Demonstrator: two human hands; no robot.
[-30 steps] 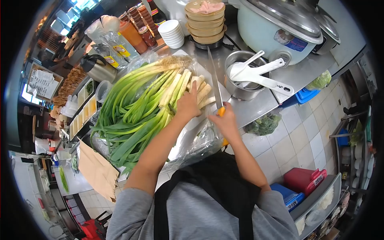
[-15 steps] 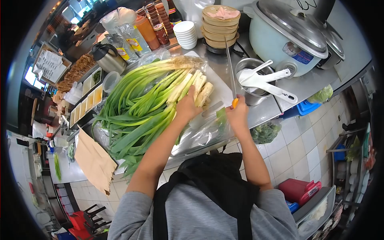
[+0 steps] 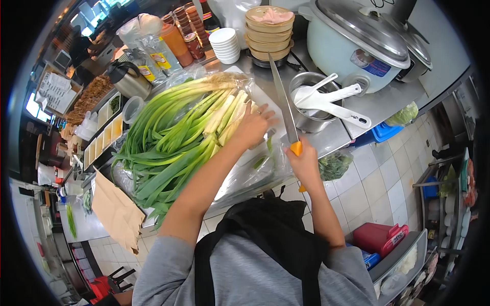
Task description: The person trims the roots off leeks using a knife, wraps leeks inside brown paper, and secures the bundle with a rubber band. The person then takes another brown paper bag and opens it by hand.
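Observation:
A big heap of leeks [image 3: 173, 135] lies on clear plastic over the steel counter, white ends to the right and green leaves trailing left. My left hand [image 3: 253, 125] rests over the cut white ends with its fingers spread. In my right hand [image 3: 303, 160] is a knife [image 3: 284, 99], gripped by its orange handle, the long blade pointing up and away. A white cutting board [image 3: 263, 97] shows partly beneath the leeks and plastic. Small green leaf scraps [image 3: 261, 162] lie near the counter's front edge, between my hands.
Right of the knife stands a steel pot [image 3: 311, 120] with white ladles [image 3: 332, 102]. Behind are a large rice cooker [image 3: 352, 46], stacked clay bowls [image 3: 269, 35] and white cups [image 3: 224, 45]. Left are a thermos jug [image 3: 130, 79], ingredient trays [image 3: 104, 140] and brown paper [image 3: 116, 211].
My left hand has spread its fingers and shifted over the white ends. The knife has turned so more of its blade's flat side shows. The whole view has shifted slightly.

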